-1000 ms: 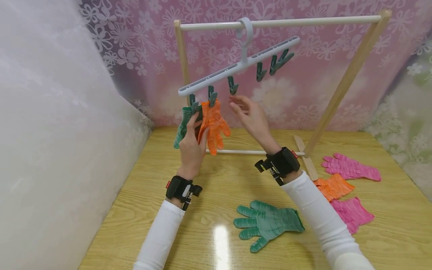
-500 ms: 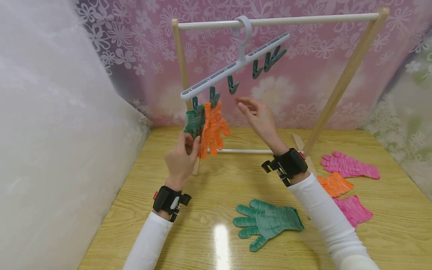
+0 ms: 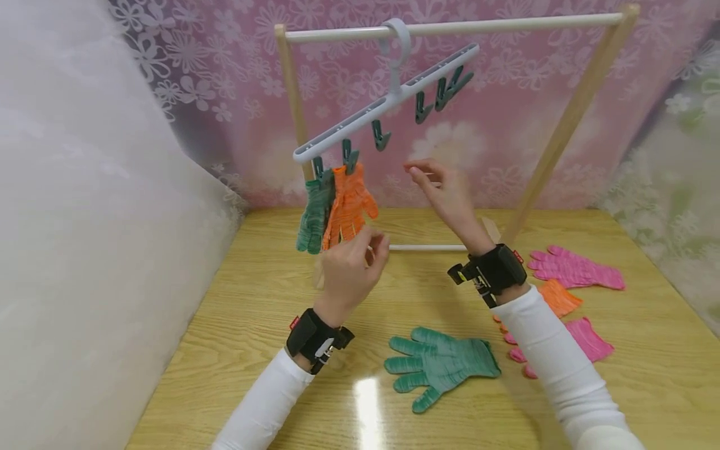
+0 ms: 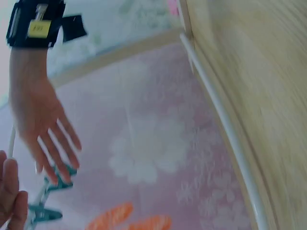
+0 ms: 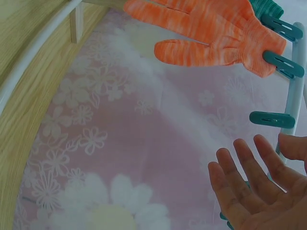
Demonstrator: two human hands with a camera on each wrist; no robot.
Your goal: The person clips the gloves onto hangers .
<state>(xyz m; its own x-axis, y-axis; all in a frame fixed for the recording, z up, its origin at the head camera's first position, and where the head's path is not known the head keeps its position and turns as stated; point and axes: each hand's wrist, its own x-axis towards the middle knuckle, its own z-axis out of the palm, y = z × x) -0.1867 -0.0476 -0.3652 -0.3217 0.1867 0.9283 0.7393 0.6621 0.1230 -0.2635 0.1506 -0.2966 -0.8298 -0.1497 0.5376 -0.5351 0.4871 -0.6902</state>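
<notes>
An orange glove (image 3: pixel 351 194) and a green glove (image 3: pixel 315 215) hang side by side from dark green clothespins at the left end of a pale grey hanger (image 3: pixel 388 100). In front of the orange glove's fingertips is my left hand (image 3: pixel 354 265), loosely curled around nothing. My right hand (image 3: pixel 450 194) is in the air to the right, below the bare clothespins; the right wrist view shows its fingers (image 5: pixel 232 172) spread and relaxed. Near that hand in the right wrist view is a bare clothespin (image 5: pixel 272 119). Another green glove (image 3: pixel 444 362) lies flat on the table below both hands.
The hanger hooks over the white top bar (image 3: pixel 478 26) of a wooden-posted rack. A pink glove (image 3: pixel 576 269), an orange glove (image 3: pixel 559 299) and another pink glove (image 3: pixel 587 340) lie at the right, the last two partly under my right forearm. A white sheet (image 3: pixel 101 219) stands at the left.
My left hand has let go of the hanging green glove and moved right and down past the orange one. My right hand has drawn away from the middle clothespin to the right. The hanger has swung slightly.
</notes>
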